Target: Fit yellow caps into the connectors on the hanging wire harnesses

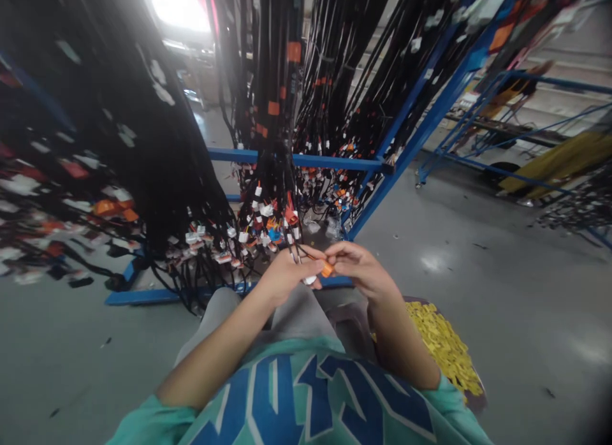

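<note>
In front of my lap an orange connector [327, 268] sits between my two hands. My left hand [302, 265] is closed, its thumb and fingers round the connector's near side and the thin wires behind it. A white connector [310, 280] hangs at the palm of that hand. From the right, my right hand [354, 264] pinches the other end of the orange connector with its fingertips. Just beyond hang black cable bundles [275, 126] ending in white, red, blue and orange connectors [265, 222].
A blue metal rack [335, 161] carries the cables, its lower bar [143, 297] near my knees. To my right on the grey floor [502, 317] stands a container of yellow pieces [444, 343]. Another blue rack [516, 164] stands at the far right.
</note>
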Tool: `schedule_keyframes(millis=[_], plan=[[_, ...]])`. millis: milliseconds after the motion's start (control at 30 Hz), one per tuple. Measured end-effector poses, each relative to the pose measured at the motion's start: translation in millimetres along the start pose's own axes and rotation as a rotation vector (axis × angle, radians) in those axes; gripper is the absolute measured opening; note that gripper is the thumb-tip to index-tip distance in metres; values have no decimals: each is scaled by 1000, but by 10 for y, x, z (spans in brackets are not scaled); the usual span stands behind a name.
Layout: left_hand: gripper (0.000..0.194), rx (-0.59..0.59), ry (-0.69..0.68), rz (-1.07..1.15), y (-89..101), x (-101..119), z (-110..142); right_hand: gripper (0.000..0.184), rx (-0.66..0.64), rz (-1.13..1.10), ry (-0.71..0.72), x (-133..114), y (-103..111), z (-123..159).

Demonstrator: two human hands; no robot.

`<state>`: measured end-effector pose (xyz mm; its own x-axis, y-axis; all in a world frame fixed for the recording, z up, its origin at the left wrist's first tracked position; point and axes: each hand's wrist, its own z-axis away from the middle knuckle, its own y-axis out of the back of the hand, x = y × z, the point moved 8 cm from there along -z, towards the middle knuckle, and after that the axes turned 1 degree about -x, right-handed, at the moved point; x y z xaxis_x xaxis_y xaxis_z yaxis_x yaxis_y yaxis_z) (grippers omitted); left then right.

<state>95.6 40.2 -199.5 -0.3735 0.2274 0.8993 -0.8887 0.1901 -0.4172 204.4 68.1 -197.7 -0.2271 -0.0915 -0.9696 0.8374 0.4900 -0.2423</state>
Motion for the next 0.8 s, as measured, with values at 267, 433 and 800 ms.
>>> schedule_keyframes(millis=[267, 433, 800], plan=[[22, -129, 104, -220, -246, -128, 84, 48, 143, 261, 253, -638, 115, -671], [11, -202, 149, -511, -415, -131, 132, 55, -34, 266, 283, -813, -374, -1009], [70, -292, -104, -700, -107, 84, 285, 40, -33, 71, 105, -959, -140, -757]])
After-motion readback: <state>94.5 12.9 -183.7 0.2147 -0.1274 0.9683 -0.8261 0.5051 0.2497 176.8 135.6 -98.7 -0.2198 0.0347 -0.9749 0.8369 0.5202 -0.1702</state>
